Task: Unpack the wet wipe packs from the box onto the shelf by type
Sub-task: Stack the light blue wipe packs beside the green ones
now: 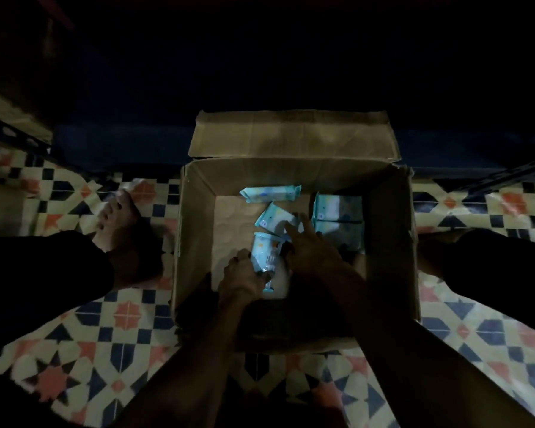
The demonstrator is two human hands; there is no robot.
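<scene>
While both arms reach into box [195, 242], left hand [243, 278] grips near pack [264, 257], long axis pointing away; right hand [309, 245], fingers spread, rests on angled pack [274, 219] just beyond.

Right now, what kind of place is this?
Probably a home or small shop storeroom, dimly lit: patterned floor tiles, an open cardboard box of wipe packs on the floor, a bare foot beside it, metal shelf rails nearby.
</scene>
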